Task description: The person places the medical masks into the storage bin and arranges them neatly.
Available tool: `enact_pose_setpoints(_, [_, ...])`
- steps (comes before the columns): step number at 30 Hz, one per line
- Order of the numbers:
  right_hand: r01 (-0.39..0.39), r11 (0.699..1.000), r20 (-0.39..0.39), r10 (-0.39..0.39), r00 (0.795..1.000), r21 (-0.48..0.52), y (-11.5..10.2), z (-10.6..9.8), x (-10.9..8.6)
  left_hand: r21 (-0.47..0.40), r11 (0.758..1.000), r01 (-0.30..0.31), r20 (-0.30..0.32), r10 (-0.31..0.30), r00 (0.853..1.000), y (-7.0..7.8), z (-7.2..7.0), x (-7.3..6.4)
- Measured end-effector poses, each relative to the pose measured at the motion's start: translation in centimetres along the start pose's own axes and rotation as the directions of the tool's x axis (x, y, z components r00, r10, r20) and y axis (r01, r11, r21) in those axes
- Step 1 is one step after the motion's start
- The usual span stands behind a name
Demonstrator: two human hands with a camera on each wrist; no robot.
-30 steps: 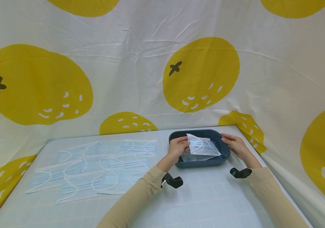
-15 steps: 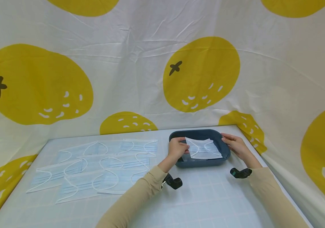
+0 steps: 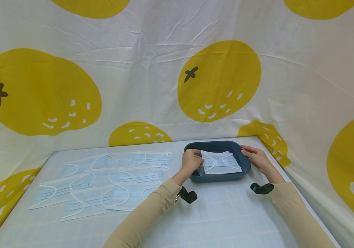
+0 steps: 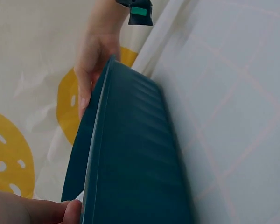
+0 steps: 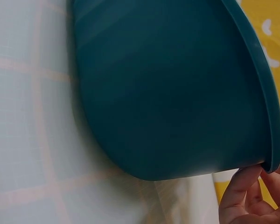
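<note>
On my head feed: left hand (image 3: pixel 191 161), thumb and fingers pinching the left edge of one pale-blue, pleated, rectangular face mask with white ear loops (image 3: pixel 221 162); that mask, spread inside one dark teal, round-cornered tub (image 3: pixel 218 178); right hand (image 3: pixel 259 160), gripping the tub's right rim; several similar pale-blue masks (image 3: pixel 102 179), overlapping flat on the pale, pink-gridded tabletop (image 3: pixel 226 217), left of the tub.
</note>
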State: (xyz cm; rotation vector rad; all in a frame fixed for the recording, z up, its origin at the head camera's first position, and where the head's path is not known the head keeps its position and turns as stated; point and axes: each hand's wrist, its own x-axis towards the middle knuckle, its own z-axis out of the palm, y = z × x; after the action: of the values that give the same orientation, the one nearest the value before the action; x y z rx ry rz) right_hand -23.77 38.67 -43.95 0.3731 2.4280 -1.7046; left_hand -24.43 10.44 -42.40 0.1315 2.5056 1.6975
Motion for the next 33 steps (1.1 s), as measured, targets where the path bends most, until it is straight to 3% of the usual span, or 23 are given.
enact_pose_setpoints(14, [-0.003, 1.0, 0.005, 0.003, 1.0, 0.021, -0.12, 0.13, -0.09, 0.118, 0.992, 0.049, -0.035, -0.045, 0.998, -0.03, 0.12, 0.81])
enact_pose_setpoints(23, [0.008, 1.0, 0.008, -0.008, 1.0, 0.015, 0.09, 0.01, -0.01, 0.167, 0.985, 0.045, -0.065, -0.034, 0.997, 0.19, 0.09, 0.61])
enact_pose_setpoints(33, [0.004, 1.0, 0.009, -0.004, 1.0, -0.027, -0.22, -0.11, -0.08, 0.209, 0.977, 0.04, -0.043, -0.031, 0.999, 0.24, -0.06, 0.49])
